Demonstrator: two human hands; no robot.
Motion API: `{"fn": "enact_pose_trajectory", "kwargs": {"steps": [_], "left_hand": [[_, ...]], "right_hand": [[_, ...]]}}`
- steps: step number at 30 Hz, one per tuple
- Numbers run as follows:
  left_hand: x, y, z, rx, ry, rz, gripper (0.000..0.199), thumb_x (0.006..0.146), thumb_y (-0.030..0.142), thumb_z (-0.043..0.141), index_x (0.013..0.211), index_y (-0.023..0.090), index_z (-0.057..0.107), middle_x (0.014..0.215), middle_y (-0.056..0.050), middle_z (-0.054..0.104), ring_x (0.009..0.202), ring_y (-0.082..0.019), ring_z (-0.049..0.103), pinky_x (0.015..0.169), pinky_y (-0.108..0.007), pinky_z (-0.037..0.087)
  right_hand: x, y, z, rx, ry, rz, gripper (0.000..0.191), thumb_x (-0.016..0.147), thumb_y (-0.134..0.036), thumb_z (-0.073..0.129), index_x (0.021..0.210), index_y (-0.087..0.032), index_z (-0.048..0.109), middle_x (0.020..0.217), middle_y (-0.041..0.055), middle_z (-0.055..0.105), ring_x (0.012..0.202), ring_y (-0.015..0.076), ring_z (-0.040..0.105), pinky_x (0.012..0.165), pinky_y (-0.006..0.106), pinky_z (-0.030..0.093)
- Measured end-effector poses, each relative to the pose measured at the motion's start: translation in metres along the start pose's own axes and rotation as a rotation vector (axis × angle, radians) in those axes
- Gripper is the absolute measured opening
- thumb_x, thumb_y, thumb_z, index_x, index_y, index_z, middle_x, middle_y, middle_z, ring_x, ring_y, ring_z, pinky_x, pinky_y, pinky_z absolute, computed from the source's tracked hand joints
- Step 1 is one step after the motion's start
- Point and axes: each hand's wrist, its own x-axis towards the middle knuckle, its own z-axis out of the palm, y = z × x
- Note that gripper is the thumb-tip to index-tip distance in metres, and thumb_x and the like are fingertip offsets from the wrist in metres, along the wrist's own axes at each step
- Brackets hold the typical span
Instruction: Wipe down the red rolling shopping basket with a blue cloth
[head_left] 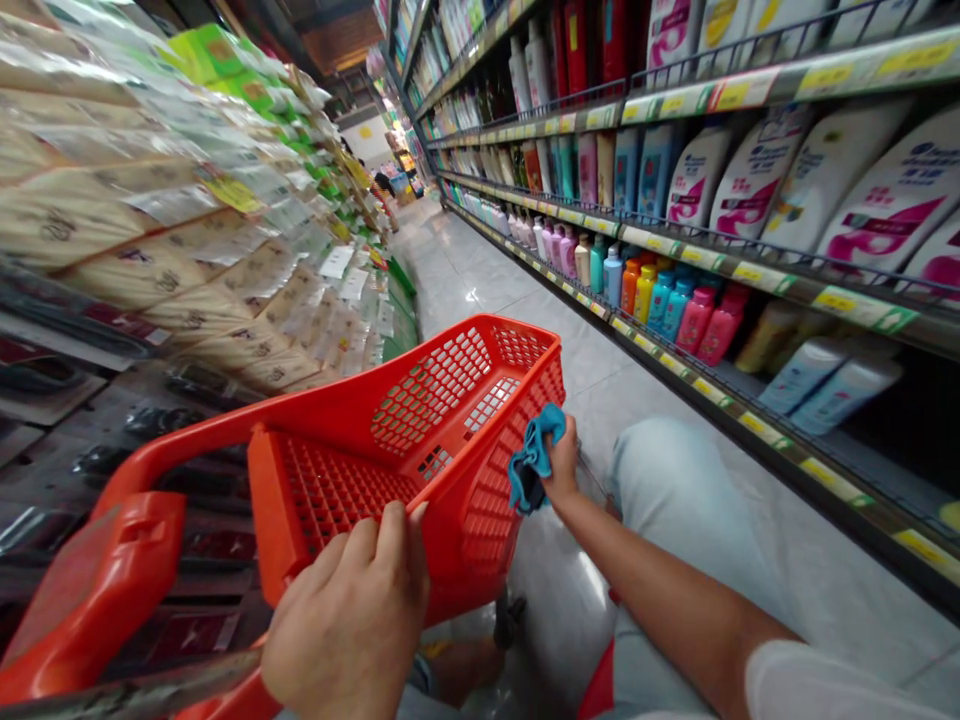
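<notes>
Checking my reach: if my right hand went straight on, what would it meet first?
Your right hand holds a blue cloth, which would likely meet the red shopping basket's mesh side wall first; depth is unclear.

A crumpled blue cloth (531, 462) partly hides a dark item (527, 492) in the right hand (561, 465). The top edge cuts off white plastic bottles (757, 30); the distant aisle figure (384, 184) is too small to resolve.
</notes>
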Motion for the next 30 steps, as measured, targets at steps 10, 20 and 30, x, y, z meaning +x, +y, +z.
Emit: {"fn": "enact_pose_trajectory", "kwargs": {"steps": [10, 20, 30], "left_hand": [[-0.013, 0.000, -0.007, -0.050, 0.110, 0.003, 0.018, 0.094, 0.031, 0.060, 0.095, 0.016, 0.069, 0.061, -0.001, 0.059, 0.061, -0.020, 0.055, 0.064, -0.036, 0.035], [-0.012, -0.009, 0.004, -0.186, 0.189, -0.040, 0.015, 0.096, 0.030, 0.060, 0.094, 0.018, 0.069, 0.064, 0.001, 0.065, 0.059, -0.019, 0.057, 0.061, -0.035, 0.037], [0.002, -0.057, 0.054, -0.313, 0.353, 0.079, 0.006, 0.089, 0.022, 0.070, 0.084, 0.020, 0.066, 0.068, 0.003, 0.071, 0.060, -0.016, 0.062, 0.063, -0.031, 0.043]], "right_hand": [[0.065, -0.002, -0.025, 0.059, 0.269, 0.237, 0.016, 0.075, -0.028, 0.048, 0.090, -0.023, 0.051, 0.083, 0.0016, 0.058, 0.079, 0.0198, 0.055, 0.083, 0.037, 0.047], [0.120, -0.041, -0.066, -0.025, 0.390, 0.145, 0.013, 0.068, -0.022, 0.048, 0.080, -0.021, 0.053, 0.077, 0.0001, 0.053, 0.077, 0.0190, 0.052, 0.089, 0.040, 0.047], [0.120, -0.090, -0.101, -0.281, -0.009, -0.337, 0.025, 0.075, -0.019, 0.052, 0.090, -0.020, 0.072, 0.096, 0.0068, 0.069, 0.094, 0.0230, 0.065, 0.088, 0.036, 0.051]]}}
